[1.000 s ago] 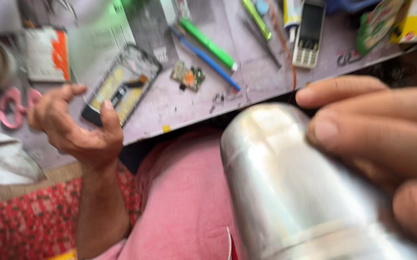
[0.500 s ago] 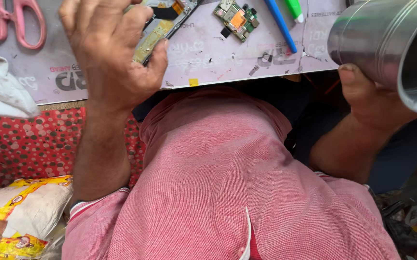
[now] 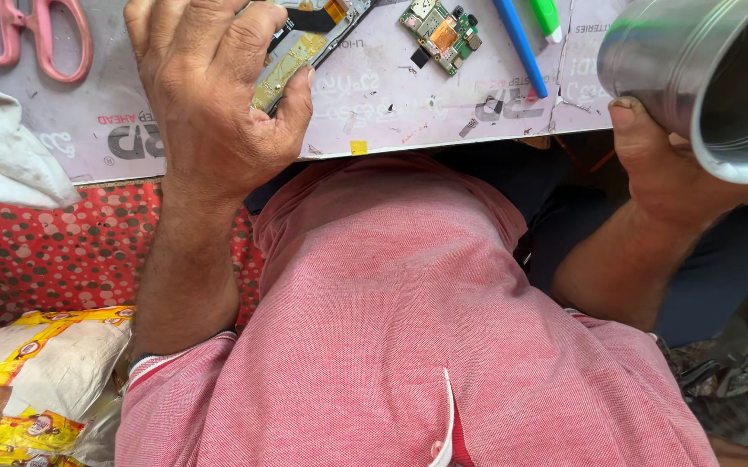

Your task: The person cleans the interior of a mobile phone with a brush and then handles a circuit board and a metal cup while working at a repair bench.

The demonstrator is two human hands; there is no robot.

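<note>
My left hand [image 3: 214, 95] rests on the pale work board [image 3: 408, 117], its fingers closed around an opened phone frame [image 3: 305, 39] with bare circuitry showing. At the upper right, my right hand [image 3: 663, 169] grips a shiny steel cup [image 3: 702, 69] from below, the cup's open mouth tilted toward the camera. A small green circuit board [image 3: 441, 33] lies on the work board between the two hands. My pink shirt [image 3: 408, 329] fills the lower middle of the view.
Pink-handled scissors [image 3: 32, 39] lie at the top left. A blue pen [image 3: 519, 43] and a green marker [image 3: 547, 17] sit beside the circuit board. A white cloth [image 3: 2, 147], a red dotted mat [image 3: 54, 251] and a yellow-printed sack [image 3: 28, 380] are on the left.
The view tipped downward toward my lap. My left hand went from open in the air to gripping the phone frame. The steel cup rose to the upper right and tilted its mouth toward me.
</note>
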